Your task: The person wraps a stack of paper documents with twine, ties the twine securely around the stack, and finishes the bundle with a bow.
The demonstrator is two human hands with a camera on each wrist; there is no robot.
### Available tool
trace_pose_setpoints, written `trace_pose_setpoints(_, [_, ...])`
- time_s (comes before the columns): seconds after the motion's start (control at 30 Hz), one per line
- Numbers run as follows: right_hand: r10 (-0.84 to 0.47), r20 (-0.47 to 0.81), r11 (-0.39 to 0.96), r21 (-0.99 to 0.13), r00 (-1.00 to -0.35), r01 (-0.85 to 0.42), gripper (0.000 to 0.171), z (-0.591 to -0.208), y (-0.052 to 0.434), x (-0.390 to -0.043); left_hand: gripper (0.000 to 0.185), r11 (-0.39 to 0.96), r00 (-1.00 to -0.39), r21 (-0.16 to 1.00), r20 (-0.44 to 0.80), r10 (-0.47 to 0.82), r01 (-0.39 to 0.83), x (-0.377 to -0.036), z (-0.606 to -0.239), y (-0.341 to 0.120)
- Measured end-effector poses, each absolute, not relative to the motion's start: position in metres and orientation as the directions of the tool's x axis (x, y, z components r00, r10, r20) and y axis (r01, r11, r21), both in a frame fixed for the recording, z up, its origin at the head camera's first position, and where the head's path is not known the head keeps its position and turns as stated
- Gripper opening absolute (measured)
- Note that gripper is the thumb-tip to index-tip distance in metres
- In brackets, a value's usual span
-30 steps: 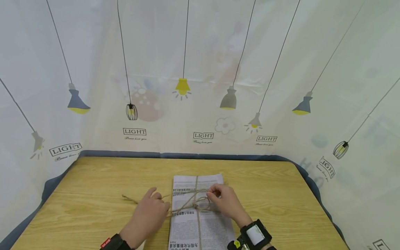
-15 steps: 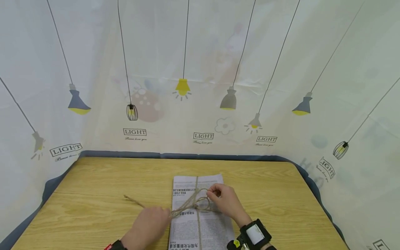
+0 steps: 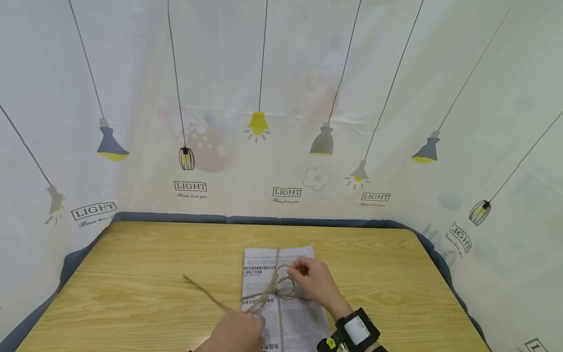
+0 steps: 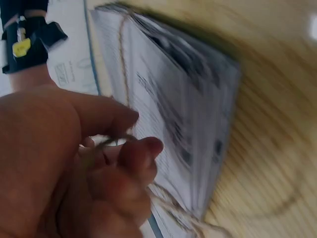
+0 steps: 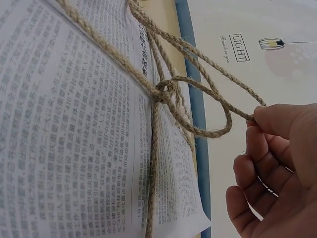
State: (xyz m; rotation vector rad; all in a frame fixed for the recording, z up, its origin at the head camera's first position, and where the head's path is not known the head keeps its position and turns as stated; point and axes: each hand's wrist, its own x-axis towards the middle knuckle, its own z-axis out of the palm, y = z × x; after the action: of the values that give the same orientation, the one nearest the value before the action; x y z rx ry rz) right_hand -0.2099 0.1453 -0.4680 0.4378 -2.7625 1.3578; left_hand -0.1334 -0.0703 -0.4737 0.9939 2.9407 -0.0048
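Note:
A stack of folded newspapers [image 3: 299, 318] lies on the table, bound crosswise with jute twine [image 3: 279, 320]. On its top, at the twine's knot [image 5: 164, 92], a loose loop stands out. My right hand [image 3: 314, 283] pinches a bend of twine between thumb and index finger, above the right side of the stack. At the stack's left edge, my left hand [image 3: 237, 332] holds twine with curled fingers. The left wrist view shows a strand between that thumb and index finger, partly hidden. A free twine end [image 3: 198, 285] sticks out leftward past this hand.
The wooden table [image 3: 154, 259] extends around the stack, with a dark blue edge [image 3: 264, 220] at the back. Behind it hangs a pale curtain [image 3: 228, 68] printed with lamps. A wrist-worn device [image 3: 356, 330] sits on the right wrist.
My left hand has gone from raised, spread fingers to gripping the twine, and has moved down and right toward the stack. The twine's free end has shifted right. My right hand has barely moved.

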Motion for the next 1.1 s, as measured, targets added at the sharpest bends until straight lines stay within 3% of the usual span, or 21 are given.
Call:
trace_pose_setpoints(0.07, [-0.236,0.151,0.574,-0.775,-0.960,-0.263,0.009,-0.467,0.145,-0.210,0.031,0.764,-0.761,0.108,-0.076,0.644,0.636,-0.135,-0.473,-0.070])
trace_pose_setpoints(0.17, [-0.235,0.148,0.571,-0.779,-0.961,-0.260,0.009,-0.467,0.145,-0.209,0.035,0.721,-0.738,0.253,-0.036,0.674,0.645,-0.142,-0.472,-0.076])
trace_pose_setpoints(0.23, [-0.233,0.143,0.573,-0.779,-0.962,-0.255,0.009,-0.467,0.145,-0.209,0.032,0.719,-0.767,0.337,0.019,0.641,0.608,-0.150,-0.474,-0.082])
trace_pose_setpoints(0.33, [-0.236,0.130,0.573,-0.782,-0.963,-0.246,0.010,-0.467,0.146,-0.208,0.024,0.766,-0.838,0.359,0.101,0.536,0.533,-0.163,-0.480,-0.093])
trace_pose_setpoints(0.47, [-0.245,0.120,0.573,-0.783,-0.962,-0.243,0.010,-0.467,0.147,-0.208,0.016,0.823,-0.898,0.363,0.127,0.421,0.437,-0.175,-0.491,-0.100])
trace_pose_setpoints(0.73, [-0.260,0.122,0.569,-0.782,-0.958,-0.254,0.011,-0.467,0.148,-0.207,0.021,0.829,-0.905,0.373,0.081,0.418,0.416,-0.181,-0.496,-0.090])
trace_pose_setpoints(1.1, [-0.248,0.128,0.581,-0.774,-0.960,-0.253,0.009,-0.466,0.148,-0.207,0.020,0.969,-0.978,0.136,0.061,0.200,0.207,-0.155,-0.463,-0.107])
